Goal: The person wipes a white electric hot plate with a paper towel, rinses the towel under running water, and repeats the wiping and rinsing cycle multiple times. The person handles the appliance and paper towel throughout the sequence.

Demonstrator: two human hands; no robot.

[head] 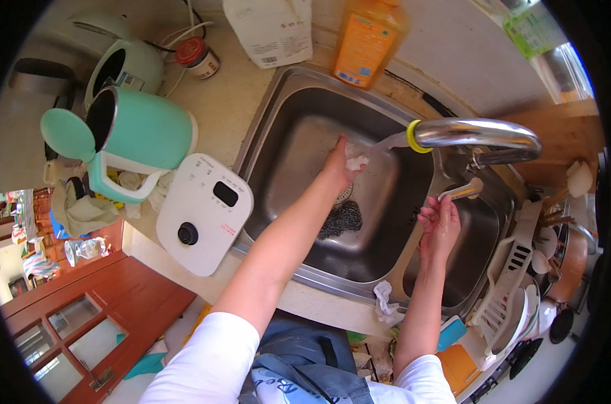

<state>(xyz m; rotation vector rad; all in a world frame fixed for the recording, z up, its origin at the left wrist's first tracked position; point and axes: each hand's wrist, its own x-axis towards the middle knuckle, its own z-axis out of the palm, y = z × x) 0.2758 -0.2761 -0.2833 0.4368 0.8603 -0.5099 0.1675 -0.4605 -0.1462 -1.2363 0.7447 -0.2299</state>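
Water runs from the chrome faucet (pixel 477 135) with a yellow ring at its mouth. My left hand (pixel 340 164) is in the stream, low over the large stainless steel sink basin (pixel 295 202). Something white shows at its palm; whether this is splashing water or a held thing cannot be told. My right hand (pixel 441 224), wet, has its fingertips on the end of the faucet's lever (pixel 462 190), above the small basin (pixel 474 247). A dark scouring pad (pixel 342 220) lies in the large basin beside the drain strainer (pixel 344 194), partly hidden by my left forearm.
Left of the sink are a mint-green electric kettle (pixel 149 129) with its lid raised and a white control panel (pixel 204 217). An orange bottle (pixel 368 45) stands behind the sink. Crumpled tissue (pixel 384 300) lies on the front rim; a dish rack (pixel 502 303) stands at right.
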